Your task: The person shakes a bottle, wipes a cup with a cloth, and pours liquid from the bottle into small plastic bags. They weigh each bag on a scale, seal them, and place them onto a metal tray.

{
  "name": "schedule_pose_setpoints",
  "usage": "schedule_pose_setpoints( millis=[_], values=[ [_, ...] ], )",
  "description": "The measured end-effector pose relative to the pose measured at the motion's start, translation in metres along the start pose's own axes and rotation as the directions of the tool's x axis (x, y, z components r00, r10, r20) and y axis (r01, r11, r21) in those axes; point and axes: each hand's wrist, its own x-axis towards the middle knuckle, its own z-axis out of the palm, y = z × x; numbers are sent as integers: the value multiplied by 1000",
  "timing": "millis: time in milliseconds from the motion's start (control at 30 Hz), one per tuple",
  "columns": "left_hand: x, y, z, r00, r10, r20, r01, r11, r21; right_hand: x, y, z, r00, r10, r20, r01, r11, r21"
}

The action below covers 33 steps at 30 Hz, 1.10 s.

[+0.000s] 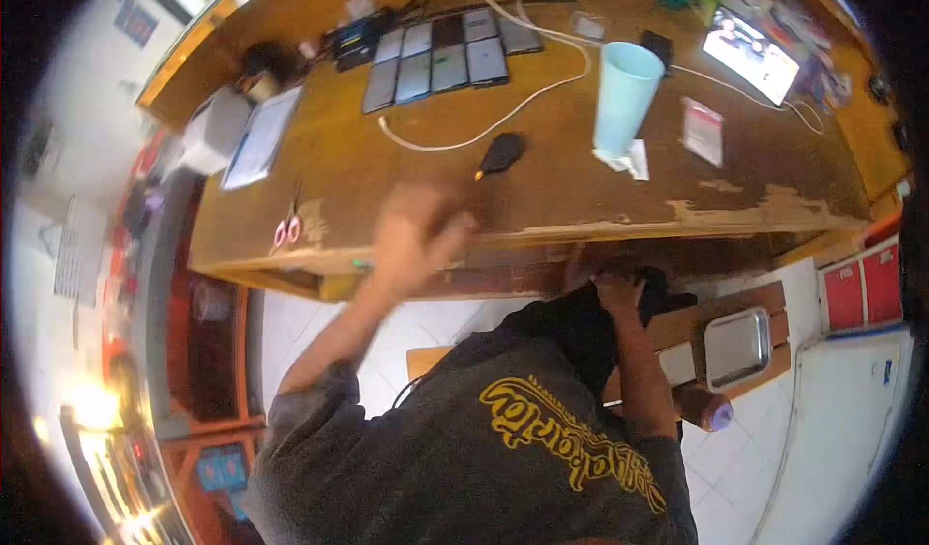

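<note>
My left hand [418, 227] is over the front edge of the wooden desk [542, 182], smeared by motion. Its thumb points right, but whether the fingers hold anything cannot be made out. Just beyond it on the desktop lies a small black object with an orange tip [501, 153]. My right hand [616, 291] rests on my dark trousers below the desk edge, with its fingers laid over the cloth and nothing visible in them. Red-handled scissors [287, 227] lie left of my left hand. A white cable [464, 146] curves across the desk behind the black object.
Several phones [431, 69] lie in rows at the back. A light-blue tumbler [625, 100] stands right of centre. Farther right are a small plastic bag [703, 131] and a lit phone screen [750, 53]. At left are a clipboard [263, 138] and white box [213, 131]. A metal tray [737, 348] sits lower right.
</note>
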Motion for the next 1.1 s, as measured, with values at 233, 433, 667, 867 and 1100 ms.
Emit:
schedule_pose_setpoints(
  millis=[233,433,667,867,1100],
  values=[
    [-51,-168,-62,707,-628,-324,687,504,523,-20,11,-20,963,43,265,-81,988,133],
    [-95,-288,-68,814,-576,79,326,564,758,-34,11,-25,999,27,24,-32,977,212],
    [-46,-257,-52,683,-718,-133,683,564,465,-36,11,-29,980,116,163,-148,968,202],
    [-19,-225,-38,884,-463,-62,460,841,284,-36,13,-25,979,93,180,-132,967,219],
    [33,-164,14,912,-376,-161,409,845,344,-58,25,-25,996,-9,89,-14,966,257]
  ],
)
